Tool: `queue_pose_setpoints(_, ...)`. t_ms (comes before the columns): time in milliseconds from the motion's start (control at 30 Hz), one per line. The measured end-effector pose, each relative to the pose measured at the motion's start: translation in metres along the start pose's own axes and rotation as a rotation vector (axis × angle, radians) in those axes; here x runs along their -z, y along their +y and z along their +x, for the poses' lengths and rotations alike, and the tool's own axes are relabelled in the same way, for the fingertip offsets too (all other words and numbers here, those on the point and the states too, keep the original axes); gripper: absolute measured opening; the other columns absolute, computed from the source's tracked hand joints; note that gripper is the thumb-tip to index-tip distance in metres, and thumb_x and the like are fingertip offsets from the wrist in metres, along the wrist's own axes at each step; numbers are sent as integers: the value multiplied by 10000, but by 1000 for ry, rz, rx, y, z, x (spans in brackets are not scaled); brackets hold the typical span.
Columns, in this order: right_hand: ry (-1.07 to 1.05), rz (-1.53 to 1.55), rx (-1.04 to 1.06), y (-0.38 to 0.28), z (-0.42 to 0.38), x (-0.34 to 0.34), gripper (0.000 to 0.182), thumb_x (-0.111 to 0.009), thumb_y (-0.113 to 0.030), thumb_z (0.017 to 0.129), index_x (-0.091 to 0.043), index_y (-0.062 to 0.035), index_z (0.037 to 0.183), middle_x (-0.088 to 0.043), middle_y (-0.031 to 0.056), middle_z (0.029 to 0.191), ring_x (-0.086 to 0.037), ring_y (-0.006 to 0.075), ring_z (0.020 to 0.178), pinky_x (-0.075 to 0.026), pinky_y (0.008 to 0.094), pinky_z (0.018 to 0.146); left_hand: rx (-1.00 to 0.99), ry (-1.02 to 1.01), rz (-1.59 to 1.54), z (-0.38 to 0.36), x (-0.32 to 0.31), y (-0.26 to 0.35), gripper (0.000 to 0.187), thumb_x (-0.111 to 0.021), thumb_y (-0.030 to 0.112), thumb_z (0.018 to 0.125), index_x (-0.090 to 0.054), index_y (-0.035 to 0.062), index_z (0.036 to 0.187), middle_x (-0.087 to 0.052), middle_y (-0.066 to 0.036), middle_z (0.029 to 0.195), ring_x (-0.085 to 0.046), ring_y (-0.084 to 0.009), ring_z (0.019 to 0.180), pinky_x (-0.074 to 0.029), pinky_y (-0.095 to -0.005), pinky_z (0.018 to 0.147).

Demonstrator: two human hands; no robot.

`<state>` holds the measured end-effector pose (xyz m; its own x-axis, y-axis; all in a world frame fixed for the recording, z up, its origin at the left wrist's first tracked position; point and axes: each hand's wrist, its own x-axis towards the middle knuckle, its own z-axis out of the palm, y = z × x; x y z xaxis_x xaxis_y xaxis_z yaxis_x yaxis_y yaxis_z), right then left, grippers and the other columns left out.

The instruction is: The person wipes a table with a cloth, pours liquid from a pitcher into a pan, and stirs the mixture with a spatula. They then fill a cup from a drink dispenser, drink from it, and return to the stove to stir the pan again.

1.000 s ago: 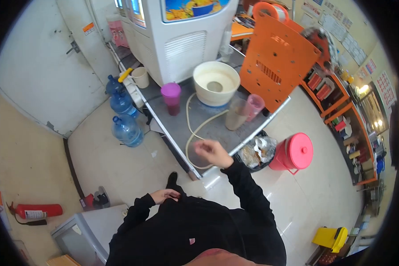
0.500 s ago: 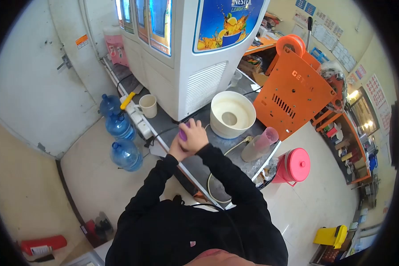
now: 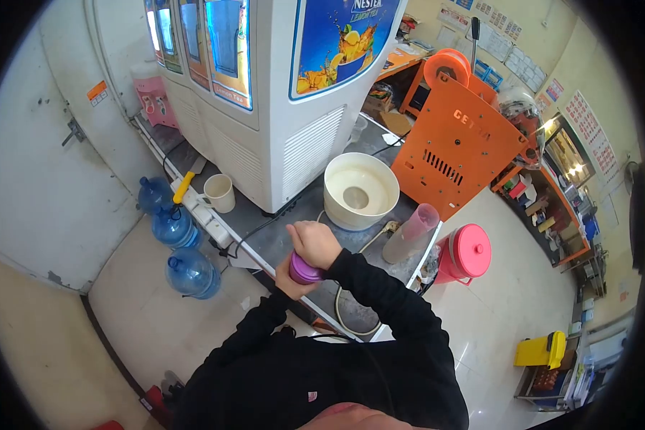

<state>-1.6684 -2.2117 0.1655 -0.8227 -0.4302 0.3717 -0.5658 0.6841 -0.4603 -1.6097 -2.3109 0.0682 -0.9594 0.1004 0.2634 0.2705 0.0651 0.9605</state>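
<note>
My left hand point(image 3: 291, 278) is wrapped around a purple round cup point(image 3: 305, 268) with what looks like a lid, held over the counter's front edge. Right above it, my right hand point(image 3: 314, 242) is closed, thumb toward the left, against the cup's far upper side; its fingertips are hidden. Behind both hands stands a wide cream bucket-like bowl point(image 3: 361, 190) with a round opening at its bottom. A tall, translucent pinkish tumbler point(image 3: 413, 232) is to the right of my hands.
A drink dispenser point(image 3: 265, 136) rises behind the counter point(image 3: 272, 240). Left are a cream mug point(image 3: 219, 193), a yellow-handled tool point(image 3: 184, 187) and a power strip point(image 3: 206, 224). Blue water bottles point(image 3: 193, 272) stand on the floor. Right are an orange machine point(image 3: 457, 150) and a red lidded bucket point(image 3: 466, 252).
My view has shifted slightly. Both hands have come nearer my body with the purple cup. My right hand has moved off its front, so more of the cup shows.
</note>
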Motion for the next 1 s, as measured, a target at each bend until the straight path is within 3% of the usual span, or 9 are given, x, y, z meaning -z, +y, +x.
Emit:
queue_pose_setpoints(167, 230, -96, 146, -17, 4, 13, 219, -506, -161, 786, -482, -19, 621, -487, 136, 583, -498, 295, 562, -409, 377, 504, -14, 2, -19, -2, 1, -14, 704, -756, 157, 469, -447, 3, 1084, -560, -126, 966, -555, -207, 898, -429, -316, 793)
queue_pose_setpoints(300, 311, -7, 158, -38, 6, 38, 213, -498, -119, 787, -450, -3, 615, -470, 127, 610, -466, 278, 534, -390, 359, 498, -71, 85, -33, 4, -1, 22, 661, -759, 144, 482, -468, 19, 1062, -559, -104, 970, -550, -187, 898, -430, -305, 790)
queue_pose_setpoints(400, 390, 426, 123, -43, -7, 73, 261, -474, -150, 814, -426, -19, 594, -411, 88, 561, -431, 219, 501, -362, 336, 458, -122, -68, -158, 17, 10, 29, 652, -775, 131, 485, -475, 34, 1055, -560, -89, 961, -551, -172, 888, -433, -289, 784)
queue_pose_setpoints(467, 637, 634, 269, -45, -23, 90, 330, -426, -207, 853, -385, -52, 565, -341, 35, 535, -377, 165, 490, -324, 287, 432, -214, -72, -104, 27, 20, 65, 654, -802, 130, 474, -484, 40, 1038, -560, -84, 950, -555, -162, 866, -448, -274, 749)
queue_pose_setpoints(533, 829, 881, 527, -47, -31, 111, 301, -401, -111, 836, -360, -35, 547, -358, 58, 527, -372, 170, 472, -291, 284, 400, -370, -32, -88, 33, 30, 104, 656, -812, 132, 464, -489, 36, 1027, -560, -90, 945, -560, -165, 851, -456, -275, 732)
queue_pose_setpoints(600, 926, 993, 537, -53, -43, 129, 367, -345, -204, 883, -347, -67, 543, -339, 23, 527, -330, 149, 454, -285, 256, 400, -500, -82, -138, 42, 40, 131, 597, -787, 131, 507, -489, 8, 1010, -555, -117, 937, -568, -197, 825, -464, -284, 710)
queue_pose_setpoints(700, 1029, 1005, 418, -53, -60, 135, 410, -292, -269, 905, -339, -72, 548, -306, 15, 528, -292, 125, 447, -282, 233, 393, -731, -65, -94, 56, 47, 152, 517, -736, 103, 561, -486, -17, 998, -553, -148, 923, -570, -243, 813, -463, -299, 698)
queue_pose_setpoints(867, 1011, 885, 172, -43, -85, 120, 393, -288, -254, 909, -329, -67, 566, -300, 24, 538, -278, 92, 457, -249, 202, 382, -1041, 63, -120, 70, 46, 210, 398, -657, 64, 626, -489, -38, 973, -553, -186, 894, -564, -302, 792, -460, -331, 669)
queue_pose_setpoints(1000, 1042, 866, 77, -25, -104, 108, 383, -300, -238, 906, -320, -65, 565, -308, 28, 534, -279, 89, 445, -235, 197, 380, -1167, 114, -91, 76, 45, 239, 372, -643, 64, 655, -471, -29, 971, -552, -190, 871, -567, -302, 772, -460, -345, 647)
